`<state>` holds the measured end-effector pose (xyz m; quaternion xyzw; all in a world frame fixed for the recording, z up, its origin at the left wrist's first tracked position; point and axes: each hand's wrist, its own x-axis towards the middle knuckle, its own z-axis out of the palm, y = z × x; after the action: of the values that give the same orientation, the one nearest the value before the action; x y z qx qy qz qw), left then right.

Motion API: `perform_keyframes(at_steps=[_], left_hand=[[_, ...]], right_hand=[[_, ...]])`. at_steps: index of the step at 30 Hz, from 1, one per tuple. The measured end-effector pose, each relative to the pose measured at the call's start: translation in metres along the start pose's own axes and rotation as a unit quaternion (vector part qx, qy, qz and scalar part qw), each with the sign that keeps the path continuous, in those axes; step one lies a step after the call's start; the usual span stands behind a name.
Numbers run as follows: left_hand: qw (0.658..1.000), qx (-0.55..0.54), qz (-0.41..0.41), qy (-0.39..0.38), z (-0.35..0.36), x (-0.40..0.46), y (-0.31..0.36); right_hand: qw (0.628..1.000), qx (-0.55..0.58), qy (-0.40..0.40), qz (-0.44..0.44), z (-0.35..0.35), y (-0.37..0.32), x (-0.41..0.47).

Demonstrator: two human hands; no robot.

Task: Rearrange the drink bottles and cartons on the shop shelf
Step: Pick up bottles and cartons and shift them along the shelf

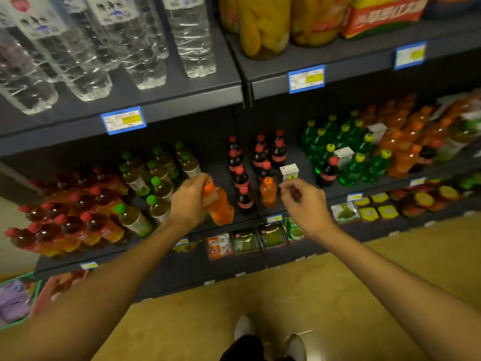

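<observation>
1. The left hand (188,201) is grasping an orange soda bottle (220,204) by its neck, holding it tilted over the front of the middle shelf (223,175), just right of the green-capped tea bottles (158,178)
2. The right hand (303,201) is hovering in front of the shelf with fingers curled in a light pinch; something small and green is peeking out under them, and I cannot tell what it is or whether it is being gripped
3. A second orange bottle (268,191) is standing upright just left of that hand, beside a row of dark cola bottles (240,178) with red caps and red labels
4. A small white carton (289,171) is standing just behind the right hand; its print is too blurred for reading
5. Further right, green bottles with yellow caps (351,152) are sitting next to a block of orange sodas (406,142), with two more white cartons (344,155) and a stray cola bottle (328,171) mixed among them
6. On the top shelf, clear water bottles (104,48) are standing left and jars of yellow fruit (265,24) right; the price tags (307,78) are unreadable
</observation>
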<state>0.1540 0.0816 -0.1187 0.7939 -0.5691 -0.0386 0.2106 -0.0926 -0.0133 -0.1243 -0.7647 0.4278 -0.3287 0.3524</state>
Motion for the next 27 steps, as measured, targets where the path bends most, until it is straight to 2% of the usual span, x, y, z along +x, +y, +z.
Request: perform_keyframes(at_steps=[4, 9, 17, 20, 27], left_hand=[[0.995, -0.062, 0.052, -0.054, 0.028, 0.026, 0.034], [0.977, -0.141, 0.122, -0.100, 0.054, 0.047, 0.069], [0.943, -0.180, 0.234, -0.156, 0.103, 0.069, 0.142], [0.933, -0.179, 0.255, -0.182, 0.120, 0.061, 0.172], [0.915, -0.178, 0.274, -0.239, 0.161, 0.059, 0.245]], right_hand=[[0.997, -0.036, 0.036, 0.050, -0.024, 0.023, -0.010], [0.982, -0.084, 0.124, 0.111, -0.053, 0.038, -0.014], [0.922, -0.156, 0.288, 0.208, -0.121, 0.053, -0.043], [0.903, -0.168, 0.313, 0.240, -0.142, 0.059, -0.066], [0.887, -0.165, 0.339, 0.266, -0.200, 0.106, -0.089]])
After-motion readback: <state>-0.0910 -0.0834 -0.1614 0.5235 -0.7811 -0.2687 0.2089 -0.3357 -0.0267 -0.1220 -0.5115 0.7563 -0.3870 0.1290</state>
